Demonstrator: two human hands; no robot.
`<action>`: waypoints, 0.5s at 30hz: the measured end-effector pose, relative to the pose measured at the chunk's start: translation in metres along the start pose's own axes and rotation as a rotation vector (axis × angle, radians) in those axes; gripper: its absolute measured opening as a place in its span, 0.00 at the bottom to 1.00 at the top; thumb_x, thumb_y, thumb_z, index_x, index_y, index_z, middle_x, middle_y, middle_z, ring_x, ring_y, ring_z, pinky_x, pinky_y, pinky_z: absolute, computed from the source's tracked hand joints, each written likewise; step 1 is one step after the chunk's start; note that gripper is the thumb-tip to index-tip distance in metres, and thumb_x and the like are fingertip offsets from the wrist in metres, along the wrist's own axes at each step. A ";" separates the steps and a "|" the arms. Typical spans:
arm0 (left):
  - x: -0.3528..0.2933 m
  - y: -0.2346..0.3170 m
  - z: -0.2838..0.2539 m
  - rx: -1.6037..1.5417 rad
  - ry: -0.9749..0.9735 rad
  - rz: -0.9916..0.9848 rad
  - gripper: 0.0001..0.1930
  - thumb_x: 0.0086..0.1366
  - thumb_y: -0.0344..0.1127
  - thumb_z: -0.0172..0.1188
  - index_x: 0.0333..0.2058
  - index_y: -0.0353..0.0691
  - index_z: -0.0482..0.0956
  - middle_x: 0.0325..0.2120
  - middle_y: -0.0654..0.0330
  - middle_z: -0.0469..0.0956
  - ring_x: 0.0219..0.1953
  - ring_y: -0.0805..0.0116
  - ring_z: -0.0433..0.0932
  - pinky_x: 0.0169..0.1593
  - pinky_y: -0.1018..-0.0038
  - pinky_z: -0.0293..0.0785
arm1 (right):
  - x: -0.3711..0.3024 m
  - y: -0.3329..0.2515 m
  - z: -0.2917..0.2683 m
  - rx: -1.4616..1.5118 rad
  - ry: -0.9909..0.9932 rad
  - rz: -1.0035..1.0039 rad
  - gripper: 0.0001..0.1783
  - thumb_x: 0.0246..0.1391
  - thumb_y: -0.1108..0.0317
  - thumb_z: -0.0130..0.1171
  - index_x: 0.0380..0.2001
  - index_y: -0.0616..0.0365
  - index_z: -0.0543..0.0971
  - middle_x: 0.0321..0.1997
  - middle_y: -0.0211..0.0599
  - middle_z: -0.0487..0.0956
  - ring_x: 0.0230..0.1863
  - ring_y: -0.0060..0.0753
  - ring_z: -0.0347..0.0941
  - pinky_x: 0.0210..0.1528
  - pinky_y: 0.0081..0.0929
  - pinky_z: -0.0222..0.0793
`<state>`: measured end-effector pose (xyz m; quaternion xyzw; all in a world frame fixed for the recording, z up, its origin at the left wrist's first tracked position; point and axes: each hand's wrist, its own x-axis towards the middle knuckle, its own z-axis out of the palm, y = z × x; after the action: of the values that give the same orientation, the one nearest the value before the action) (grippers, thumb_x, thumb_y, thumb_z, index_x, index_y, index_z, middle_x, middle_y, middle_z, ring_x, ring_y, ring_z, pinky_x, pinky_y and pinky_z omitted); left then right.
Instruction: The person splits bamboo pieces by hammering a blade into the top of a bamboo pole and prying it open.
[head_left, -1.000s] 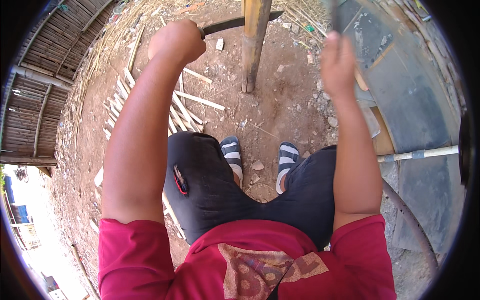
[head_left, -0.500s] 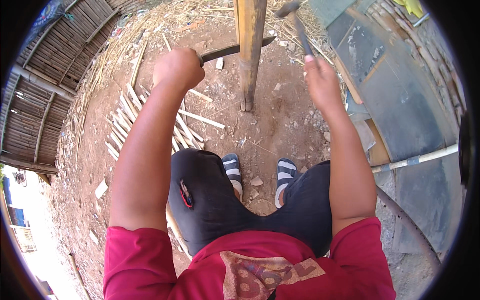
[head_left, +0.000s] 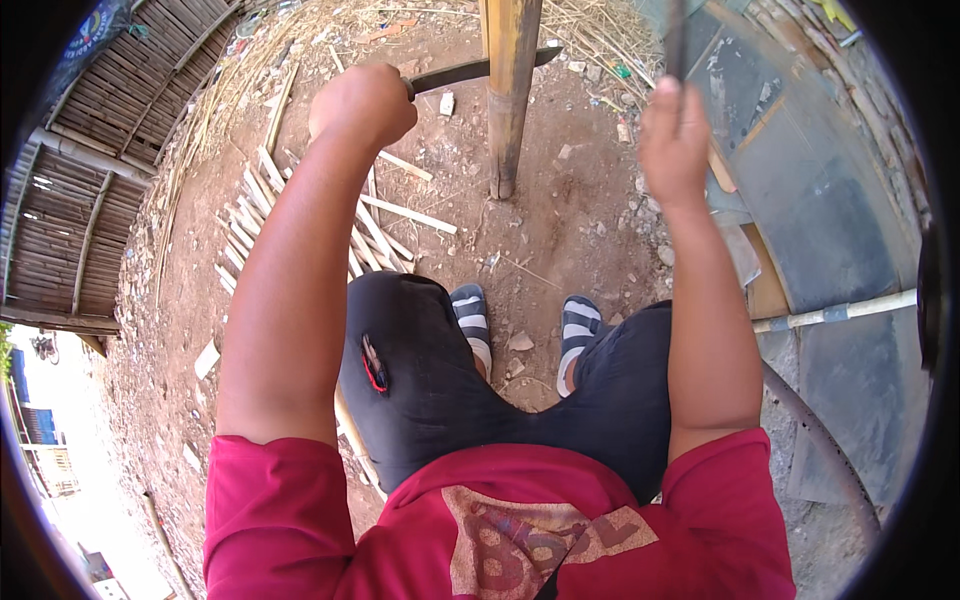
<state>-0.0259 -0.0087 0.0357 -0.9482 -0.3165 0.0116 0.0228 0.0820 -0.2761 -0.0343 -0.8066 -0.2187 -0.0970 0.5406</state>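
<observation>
My left hand (head_left: 362, 103) is closed around the handle of a long dark knife (head_left: 470, 71). Its blade lies flat across an upright bamboo pole (head_left: 511, 90) that stands on the dirt in front of my feet. My right hand (head_left: 674, 140) is raised to the right of the pole and grips a thin dark stick-like tool (head_left: 676, 40) that points upward out of view. Both my sandalled feet (head_left: 520, 330) rest on the ground below the pole.
Split bamboo strips (head_left: 300, 215) lie scattered on the dirt to the left. A bamboo wall (head_left: 80, 200) runs along the far left. Grey slabs (head_left: 800, 180) and a white pipe (head_left: 840, 310) lie to the right. Dry straw (head_left: 590, 30) covers the ground behind the pole.
My right hand has moved down and back toward the right of the pole with its tool. The knife blade stays across the pole, held by my left hand.
</observation>
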 end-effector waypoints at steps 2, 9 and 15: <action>0.004 0.001 -0.005 0.013 0.013 -0.024 0.15 0.61 0.39 0.58 0.44 0.43 0.86 0.41 0.49 0.85 0.46 0.50 0.84 0.51 0.59 0.80 | -0.007 0.023 0.017 -0.111 -0.049 -0.001 0.27 0.71 0.44 0.45 0.33 0.60 0.74 0.22 0.36 0.73 0.26 0.35 0.72 0.32 0.37 0.68; 0.005 0.000 -0.007 -0.007 -0.052 -0.016 0.16 0.63 0.41 0.58 0.47 0.44 0.84 0.45 0.50 0.84 0.49 0.54 0.84 0.53 0.60 0.80 | 0.007 0.000 -0.012 0.022 0.021 0.086 0.27 0.70 0.44 0.46 0.36 0.60 0.76 0.25 0.43 0.77 0.31 0.39 0.76 0.36 0.42 0.70; -0.002 0.000 0.102 -0.271 -0.047 -0.022 0.15 0.60 0.40 0.61 0.43 0.42 0.84 0.42 0.47 0.84 0.46 0.49 0.83 0.52 0.59 0.79 | 0.003 0.035 0.003 -0.151 -0.084 0.018 0.26 0.71 0.45 0.46 0.37 0.59 0.75 0.21 0.32 0.74 0.22 0.28 0.71 0.27 0.32 0.67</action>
<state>-0.0310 -0.0062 -0.0659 -0.9385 -0.3261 -0.0095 -0.1127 0.1001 -0.2833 -0.0634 -0.8503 -0.2258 -0.0743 0.4696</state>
